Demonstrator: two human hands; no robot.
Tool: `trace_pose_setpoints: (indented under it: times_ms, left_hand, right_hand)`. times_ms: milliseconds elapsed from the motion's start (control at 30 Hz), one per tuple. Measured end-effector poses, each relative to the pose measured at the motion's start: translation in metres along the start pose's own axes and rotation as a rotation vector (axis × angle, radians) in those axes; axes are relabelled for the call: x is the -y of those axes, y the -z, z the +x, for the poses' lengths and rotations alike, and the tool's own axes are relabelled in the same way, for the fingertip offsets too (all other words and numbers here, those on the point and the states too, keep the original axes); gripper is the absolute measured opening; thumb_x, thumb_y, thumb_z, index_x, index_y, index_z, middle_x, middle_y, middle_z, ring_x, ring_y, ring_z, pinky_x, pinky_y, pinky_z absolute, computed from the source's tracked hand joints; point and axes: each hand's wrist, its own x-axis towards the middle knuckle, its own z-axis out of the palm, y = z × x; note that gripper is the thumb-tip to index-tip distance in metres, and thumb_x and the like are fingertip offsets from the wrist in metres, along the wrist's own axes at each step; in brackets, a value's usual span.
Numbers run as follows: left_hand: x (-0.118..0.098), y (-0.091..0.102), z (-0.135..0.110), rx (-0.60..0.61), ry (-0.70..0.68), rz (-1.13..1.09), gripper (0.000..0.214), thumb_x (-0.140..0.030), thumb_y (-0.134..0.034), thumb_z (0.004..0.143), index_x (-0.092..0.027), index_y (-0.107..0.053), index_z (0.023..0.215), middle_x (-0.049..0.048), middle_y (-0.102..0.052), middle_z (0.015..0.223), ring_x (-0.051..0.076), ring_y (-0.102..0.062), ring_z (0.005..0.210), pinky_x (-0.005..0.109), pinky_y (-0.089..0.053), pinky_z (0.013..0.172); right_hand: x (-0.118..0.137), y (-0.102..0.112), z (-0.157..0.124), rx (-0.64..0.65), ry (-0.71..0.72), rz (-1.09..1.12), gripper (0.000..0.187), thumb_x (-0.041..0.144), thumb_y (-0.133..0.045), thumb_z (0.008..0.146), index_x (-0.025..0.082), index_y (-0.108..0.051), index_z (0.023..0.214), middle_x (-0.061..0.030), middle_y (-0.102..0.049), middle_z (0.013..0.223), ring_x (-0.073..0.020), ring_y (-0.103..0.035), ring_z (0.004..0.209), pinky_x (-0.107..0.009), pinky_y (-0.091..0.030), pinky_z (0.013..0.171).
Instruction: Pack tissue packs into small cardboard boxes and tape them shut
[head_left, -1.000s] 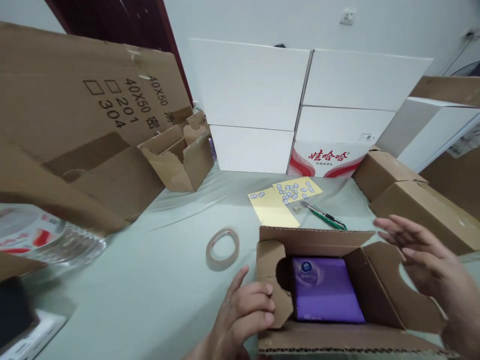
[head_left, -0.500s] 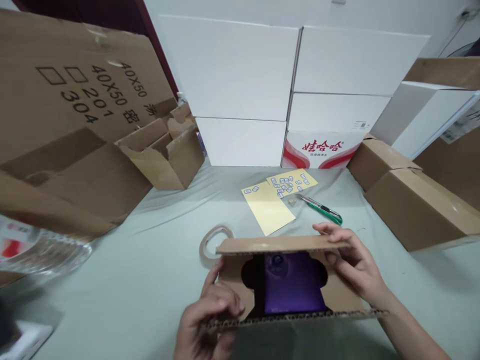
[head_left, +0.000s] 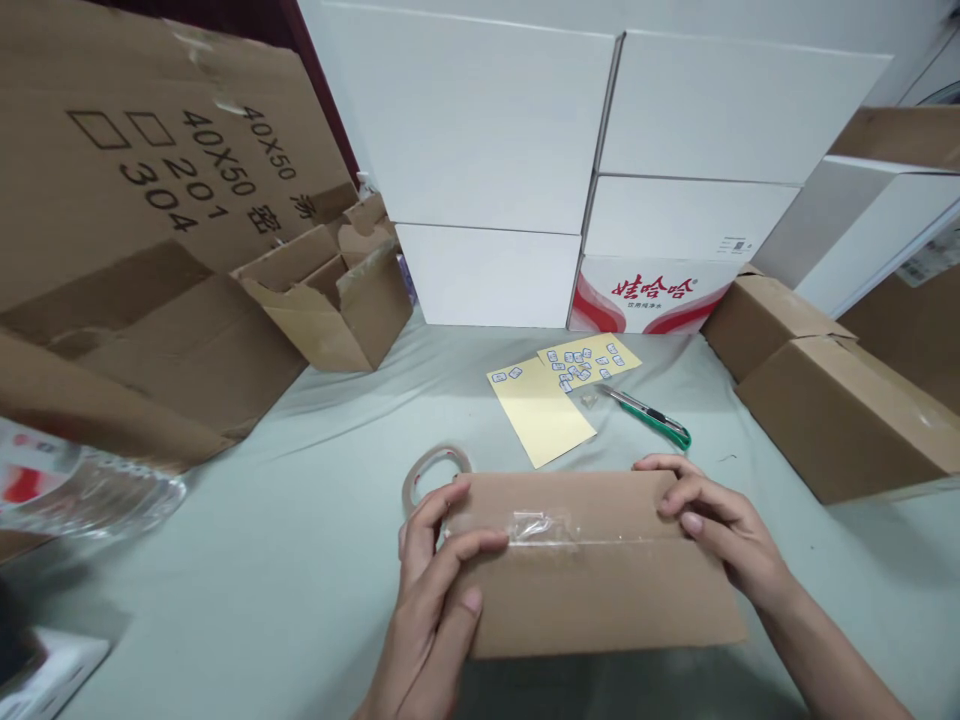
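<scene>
A small brown cardboard box point(head_left: 600, 590) lies in front of me on the pale green cloth, its top flaps folded shut with a scrap of old clear tape point(head_left: 544, 528) on the seam. My left hand point(head_left: 439, 590) presses down on its left end, fingers stretched over the flaps. My right hand point(head_left: 712, 525) rests on the far right corner, fingers flat. The purple pack inside is hidden. A roll of clear tape point(head_left: 436, 470) lies just behind the left hand.
Yellow sticker sheets point(head_left: 559, 395) and a green utility knife point(head_left: 649, 415) lie beyond the box. White cartons point(head_left: 600, 170) are stacked at the back. Brown boxes point(head_left: 832, 410) stand at the right, an open carton point(head_left: 330, 300) and large cardboard point(head_left: 135, 230) at the left.
The open box showing a purple pack has been closed: both hands folded the side flaps, then the long flaps, down. Now both hands press on the shut top.
</scene>
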Motion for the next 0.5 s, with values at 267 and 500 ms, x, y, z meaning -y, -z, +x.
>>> trace_pose_setpoints:
  times_ms: [267, 500]
  left_hand:
    - [-0.018, 0.000, 0.000, -0.048, -0.087, 0.044, 0.038, -0.012, -0.039, 0.090, -0.030, -0.062, 0.114, 0.0083, -0.051, 0.139, 0.034, -0.034, 0.138, 0.065, -0.039, 0.105]
    - [-0.011, -0.002, -0.003, -0.042, -0.281, 0.114, 0.051, -0.001, -0.037, 0.086, -0.025, -0.059, 0.126, 0.0112, -0.047, 0.148, 0.036, -0.032, 0.143, 0.062, -0.042, 0.105]
  right_hand:
    - [-0.016, 0.017, 0.043, -0.177, -0.110, -0.103, 0.027, 0.052, -0.064, 0.083, 0.026, -0.072, 0.086, -0.0071, -0.069, 0.110, -0.0278, -0.060, 0.113, -0.040, -0.047, 0.095]
    - [-0.037, 0.004, 0.080, -0.121, -0.260, -0.165, 0.038, 0.056, -0.072, 0.070, 0.021, -0.071, 0.084, -0.0079, -0.073, 0.088, -0.0252, -0.067, 0.085, -0.039, -0.053, 0.078]
